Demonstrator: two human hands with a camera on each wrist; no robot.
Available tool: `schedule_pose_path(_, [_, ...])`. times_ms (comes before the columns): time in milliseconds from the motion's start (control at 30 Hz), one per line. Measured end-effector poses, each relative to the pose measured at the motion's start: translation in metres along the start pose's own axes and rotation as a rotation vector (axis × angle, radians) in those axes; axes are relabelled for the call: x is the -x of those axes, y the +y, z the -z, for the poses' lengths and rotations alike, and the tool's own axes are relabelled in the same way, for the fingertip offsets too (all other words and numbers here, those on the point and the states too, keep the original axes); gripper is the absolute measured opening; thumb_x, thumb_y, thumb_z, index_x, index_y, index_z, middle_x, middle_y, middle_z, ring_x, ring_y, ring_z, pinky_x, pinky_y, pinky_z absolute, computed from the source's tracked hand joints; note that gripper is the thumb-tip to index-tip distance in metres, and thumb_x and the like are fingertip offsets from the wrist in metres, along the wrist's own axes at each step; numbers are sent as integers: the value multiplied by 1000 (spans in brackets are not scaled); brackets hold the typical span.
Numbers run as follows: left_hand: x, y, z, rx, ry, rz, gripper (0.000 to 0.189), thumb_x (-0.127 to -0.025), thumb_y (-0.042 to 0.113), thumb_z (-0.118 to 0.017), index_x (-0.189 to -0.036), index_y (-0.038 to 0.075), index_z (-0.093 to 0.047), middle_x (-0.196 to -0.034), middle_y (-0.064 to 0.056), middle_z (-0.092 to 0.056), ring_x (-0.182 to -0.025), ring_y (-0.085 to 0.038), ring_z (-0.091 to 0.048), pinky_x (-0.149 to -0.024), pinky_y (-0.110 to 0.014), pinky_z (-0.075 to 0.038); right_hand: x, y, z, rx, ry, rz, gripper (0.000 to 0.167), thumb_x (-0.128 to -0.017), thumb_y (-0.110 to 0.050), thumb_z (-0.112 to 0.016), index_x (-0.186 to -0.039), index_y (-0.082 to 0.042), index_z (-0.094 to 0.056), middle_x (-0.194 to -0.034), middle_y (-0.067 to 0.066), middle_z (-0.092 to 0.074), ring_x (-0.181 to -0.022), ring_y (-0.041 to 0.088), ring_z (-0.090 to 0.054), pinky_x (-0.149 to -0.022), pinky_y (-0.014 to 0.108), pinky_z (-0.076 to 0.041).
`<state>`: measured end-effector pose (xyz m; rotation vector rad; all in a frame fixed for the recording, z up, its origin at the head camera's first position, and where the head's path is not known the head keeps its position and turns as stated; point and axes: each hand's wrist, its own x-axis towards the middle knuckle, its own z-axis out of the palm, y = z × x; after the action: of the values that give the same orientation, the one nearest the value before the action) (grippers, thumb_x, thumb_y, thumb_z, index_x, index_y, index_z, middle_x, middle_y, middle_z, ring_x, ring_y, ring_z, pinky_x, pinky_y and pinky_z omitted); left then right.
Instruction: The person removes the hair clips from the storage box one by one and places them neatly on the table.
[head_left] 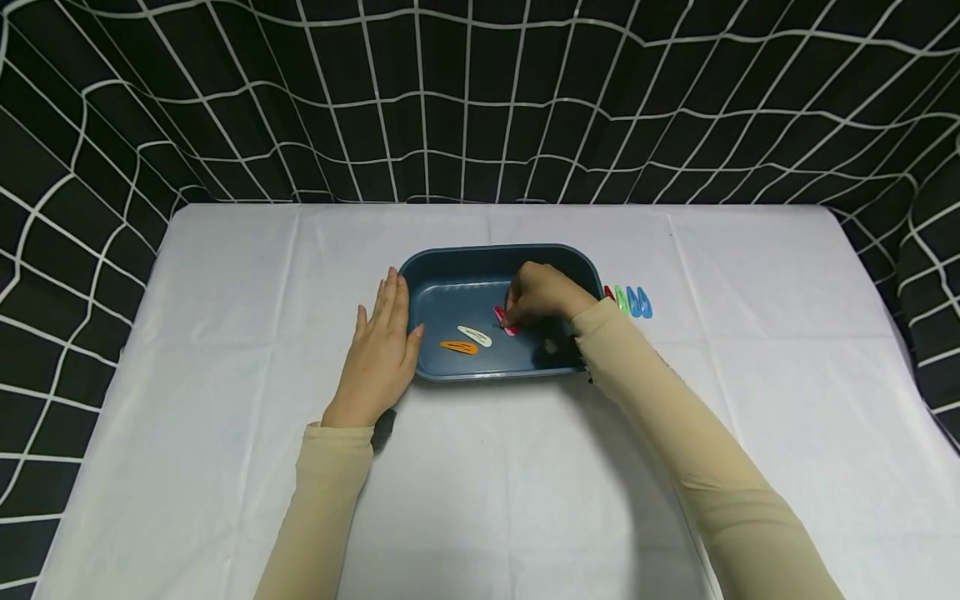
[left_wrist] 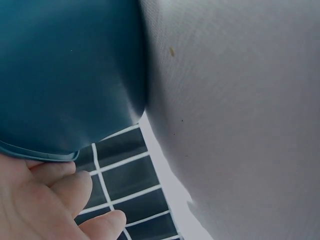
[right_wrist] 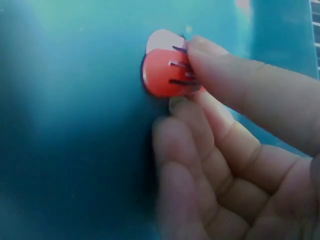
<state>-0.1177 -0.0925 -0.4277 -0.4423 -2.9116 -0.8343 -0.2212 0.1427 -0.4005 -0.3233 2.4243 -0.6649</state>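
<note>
A dark blue tray (head_left: 487, 372) sits on the white-covered table. My left hand (head_left: 377, 354) lies along its left side with straight fingers against the rim; the left wrist view shows that hand (left_wrist: 45, 200) beside the tray's outer wall (left_wrist: 70, 75). Inside the tray, the fingertips of my right hand (head_left: 546, 293) pinch a red snap hair clip (right_wrist: 162, 72). A paler, pinkish clip (right_wrist: 164, 39) shows right behind it; whether the fingers hold that too is unclear. Left of this hand, a white hair clip (head_left: 476, 336) and an orange hair clip (head_left: 459, 347) lie on the tray floor.
Just outside the tray's right wall, a row of hair clips lies on the cloth: a red one (head_left: 608, 292) partly hidden by my wrist, a green one (head_left: 622, 299) and two blue ones (head_left: 639, 302). Black netted walls (head_left: 480, 108) border the table.
</note>
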Motion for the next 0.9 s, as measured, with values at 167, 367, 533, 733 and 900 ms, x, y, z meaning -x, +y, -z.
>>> schedule_pose_path(167, [0,0,-1,2,-4,0,63,-100,21,-46,-146,-8,-16,-156,-18,-6,-143,-31,-12,-108,-59,-13,-1,1,0,-51,-33,-6,12,-78,-7,-75,-73,-2,-66,-66,2,-61,-58,11,-53,-56,24,-45])
schedule_pose_path(367, [-1,1,-1,0,-2,-3,63,-100,21,-46,-146,-8,-16,-156,-18,-6,-142,-31,-12,-108,-59,-14,0,4,4,-136,-76,-13,8,-81,-4,-71,-78,1,-67,-69,2,-61,-62,11,-54,-59,24,-47])
schedule_pose_path(533, [-1,0,-1,-2,-3,-5,63,-100,21,-46,-146,-8,-16,-156,-17,-6,-142,-32,-12,-108,-59,-14,3,7,7,-231,-96,-21,4,-84,1,-66,-83,5,-66,-73,3,-61,-65,11,-55,-63,24,-50])
schedule_pose_path(733, [-1,0,0,-2,-6,-2,63,-100,21,-45,-147,-8,-16,-156,-17,-5,-142,-32,-12,-108,-59,-14,6,12,12,-344,-100,18,9,-85,1,-62,-89,8,-67,-76,5,-64,-66,12,-58,-65,26,-52])
schedule_pose_path(900, [0,0,0,5,-5,2,63,-100,21,-46,-147,-8,-16,-156,-18,-6,-143,-31,-12,-108,-58,-13,8,16,14,-450,-94,35,10,-86,-1,-63,-89,8,-67,-74,6,-66,-63,12,-59,-63,26,-52])
